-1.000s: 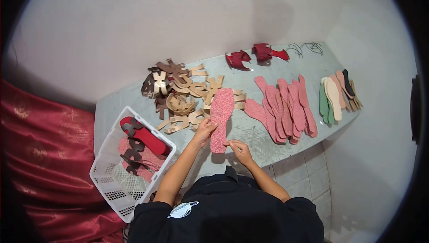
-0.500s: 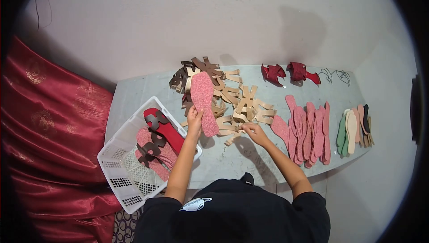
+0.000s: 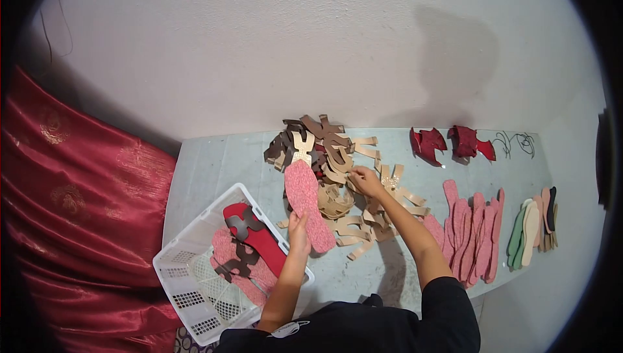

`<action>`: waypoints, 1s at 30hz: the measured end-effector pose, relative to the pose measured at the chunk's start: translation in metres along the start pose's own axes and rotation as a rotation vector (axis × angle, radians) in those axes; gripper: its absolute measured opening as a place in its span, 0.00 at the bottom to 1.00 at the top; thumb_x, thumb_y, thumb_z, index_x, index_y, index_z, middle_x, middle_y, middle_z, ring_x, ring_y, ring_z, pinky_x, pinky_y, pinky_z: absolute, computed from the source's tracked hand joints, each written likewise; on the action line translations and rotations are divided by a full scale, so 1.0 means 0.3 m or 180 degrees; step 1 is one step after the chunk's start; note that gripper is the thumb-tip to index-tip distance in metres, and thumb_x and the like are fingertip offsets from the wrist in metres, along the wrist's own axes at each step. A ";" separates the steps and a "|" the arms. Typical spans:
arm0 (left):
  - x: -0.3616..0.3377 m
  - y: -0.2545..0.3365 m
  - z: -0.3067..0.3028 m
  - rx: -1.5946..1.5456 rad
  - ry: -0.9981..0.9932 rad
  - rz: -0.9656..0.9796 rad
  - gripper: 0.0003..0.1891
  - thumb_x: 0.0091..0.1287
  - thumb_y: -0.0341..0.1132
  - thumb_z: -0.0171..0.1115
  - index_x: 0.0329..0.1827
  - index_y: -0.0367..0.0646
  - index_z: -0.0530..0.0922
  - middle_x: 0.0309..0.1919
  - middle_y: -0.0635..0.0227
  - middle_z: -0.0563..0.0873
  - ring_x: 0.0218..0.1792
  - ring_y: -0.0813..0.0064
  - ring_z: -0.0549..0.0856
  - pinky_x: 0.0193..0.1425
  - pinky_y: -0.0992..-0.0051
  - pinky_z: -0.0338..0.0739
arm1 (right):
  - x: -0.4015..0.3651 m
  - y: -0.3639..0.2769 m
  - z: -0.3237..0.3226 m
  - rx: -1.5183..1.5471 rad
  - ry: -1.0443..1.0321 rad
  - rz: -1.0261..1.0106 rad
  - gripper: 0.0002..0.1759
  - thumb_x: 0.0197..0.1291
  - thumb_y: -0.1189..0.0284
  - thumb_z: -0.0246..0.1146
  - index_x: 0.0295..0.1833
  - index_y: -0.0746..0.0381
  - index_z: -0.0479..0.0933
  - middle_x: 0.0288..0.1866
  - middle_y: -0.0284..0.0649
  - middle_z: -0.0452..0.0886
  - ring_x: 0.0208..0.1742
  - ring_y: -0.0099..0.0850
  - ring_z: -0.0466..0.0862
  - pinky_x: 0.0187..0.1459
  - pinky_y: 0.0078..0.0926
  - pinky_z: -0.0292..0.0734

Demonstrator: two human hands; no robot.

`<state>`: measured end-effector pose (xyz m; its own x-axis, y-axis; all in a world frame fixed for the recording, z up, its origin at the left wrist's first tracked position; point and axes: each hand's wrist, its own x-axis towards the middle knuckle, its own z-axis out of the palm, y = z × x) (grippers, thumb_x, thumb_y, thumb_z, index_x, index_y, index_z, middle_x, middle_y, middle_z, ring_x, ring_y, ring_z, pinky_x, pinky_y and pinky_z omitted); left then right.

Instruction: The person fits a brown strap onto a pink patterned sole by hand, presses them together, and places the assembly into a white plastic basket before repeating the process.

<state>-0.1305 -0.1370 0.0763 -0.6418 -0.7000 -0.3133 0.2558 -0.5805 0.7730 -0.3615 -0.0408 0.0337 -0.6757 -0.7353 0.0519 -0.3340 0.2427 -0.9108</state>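
My left hand (image 3: 299, 230) is closed around the narrow part of a pink textured shoe sole (image 3: 302, 187), held tilted over the table beside the basket. My right hand (image 3: 366, 181) reaches into a loose heap of tan sandal straps (image 3: 350, 226), its fingers pinched on one tan strap piece. Dark brown straps (image 3: 328, 132) lie at the back of the heap, and a pale gold strap (image 3: 302, 146) shows just beyond the sole's far end.
A white plastic basket (image 3: 170, 270) at the left holds a red sole (image 3: 265, 244), pink soles and brown straps. Several pink soles (image 3: 483, 243) lie in a row at the right, near green and cream soles (image 3: 529, 233). Dark red pieces (image 3: 428, 145) and thin cords (image 3: 519, 144) sit along the back.
My right hand has moved farther back into the strap heap. The pink sole stays in my left hand. The whole view has shifted, so the table appears lower and farther right.
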 end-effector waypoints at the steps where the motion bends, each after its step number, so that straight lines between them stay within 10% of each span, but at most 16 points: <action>1: -0.001 0.007 0.000 0.0010 0.0022 0.0001 0.15 0.64 0.28 0.52 0.54 0.39 0.66 0.50 0.66 0.76 0.51 0.74 0.74 0.57 0.73 0.66 | 0.057 0.002 0.016 0.0016 -0.0017 0.0005 0.13 0.58 0.68 0.54 0.43 0.67 0.76 0.40 0.46 0.79 0.40 0.33 0.80 0.43 0.25 0.74; 4: -0.010 0.027 -0.004 -0.0883 -0.0058 -0.0900 0.15 0.64 0.29 0.51 0.55 0.45 0.67 0.49 0.70 0.76 0.52 0.73 0.75 0.58 0.71 0.68 | 0.218 0.035 0.088 0.0373 0.0166 0.0010 0.13 0.58 0.70 0.54 0.44 0.66 0.76 0.40 0.45 0.79 0.43 0.34 0.79 0.46 0.27 0.72; 18: -0.011 0.053 0.019 -0.0794 0.0113 -0.1139 0.21 0.65 0.31 0.48 0.61 0.47 0.58 0.50 0.70 0.73 0.53 0.71 0.73 0.60 0.66 0.65 | 0.395 0.080 0.252 -0.1211 -0.0316 0.0304 0.13 0.47 0.70 0.64 0.38 0.65 0.74 0.32 0.50 0.79 0.38 0.44 0.79 0.41 0.36 0.72; 24: -0.010 0.045 0.008 -0.0861 0.0086 -0.1125 0.21 0.65 0.32 0.49 0.61 0.47 0.58 0.50 0.70 0.73 0.52 0.71 0.74 0.59 0.65 0.66 | 0.360 0.097 0.251 -0.2137 0.0867 0.0254 0.24 0.43 0.67 0.68 0.46 0.63 0.70 0.50 0.48 0.66 0.49 0.47 0.72 0.47 0.39 0.71; 30: -0.010 0.050 0.018 -0.0785 0.0062 -0.1113 0.22 0.65 0.32 0.49 0.62 0.47 0.58 0.51 0.70 0.73 0.52 0.72 0.74 0.59 0.65 0.66 | 0.368 0.112 0.210 -0.2220 0.0213 0.0403 0.26 0.43 0.65 0.67 0.46 0.65 0.68 0.51 0.46 0.65 0.50 0.47 0.71 0.49 0.41 0.70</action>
<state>-0.1286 -0.1413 0.0920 -0.7073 -0.4497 -0.5454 0.1919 -0.8648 0.4641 -0.4061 -0.1538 -0.0170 -0.7686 -0.6397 0.0084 -0.5778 0.6885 -0.4383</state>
